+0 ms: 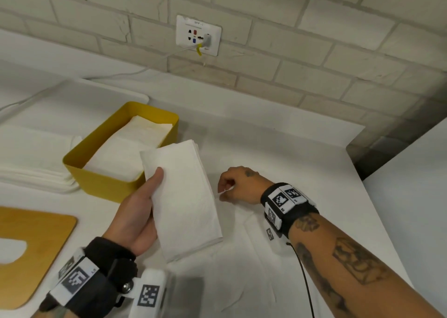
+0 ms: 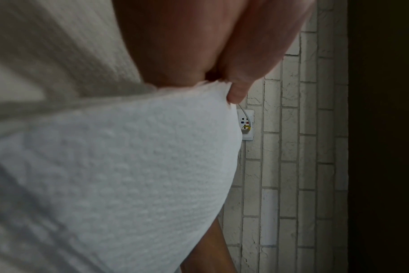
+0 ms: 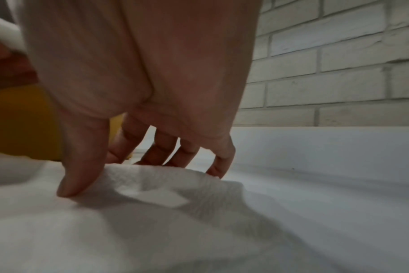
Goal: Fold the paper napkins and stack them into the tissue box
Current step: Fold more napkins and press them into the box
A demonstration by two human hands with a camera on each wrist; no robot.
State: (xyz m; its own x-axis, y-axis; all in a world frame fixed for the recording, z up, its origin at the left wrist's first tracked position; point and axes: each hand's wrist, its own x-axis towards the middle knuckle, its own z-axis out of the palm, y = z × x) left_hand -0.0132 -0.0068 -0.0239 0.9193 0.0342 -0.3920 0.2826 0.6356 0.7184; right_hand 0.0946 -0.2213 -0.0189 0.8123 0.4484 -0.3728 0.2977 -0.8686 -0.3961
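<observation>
My left hand (image 1: 150, 196) grips a folded white napkin (image 1: 183, 196), thumb on top, held just in front of the yellow tissue box (image 1: 101, 184). Folded napkins (image 1: 125, 153) lie in the box. In the left wrist view the same napkin (image 2: 128, 166) fills the frame under my thumb (image 2: 238, 90). My right hand (image 1: 229, 184) is curled on the table to the right and pinches the raised edge of a flat unfolded napkin (image 1: 242, 257). The right wrist view shows the thumb (image 3: 82, 166) and fingers on either side of that napkin's ridge (image 3: 152, 184).
A stack of unfolded napkins (image 1: 36, 170) lies left of the box. The wooden lid with a slot (image 1: 36, 245) lies at the lower left. A white tray (image 1: 96, 95) sits behind the box. On the brick wall is a socket (image 1: 198, 36) with a cable.
</observation>
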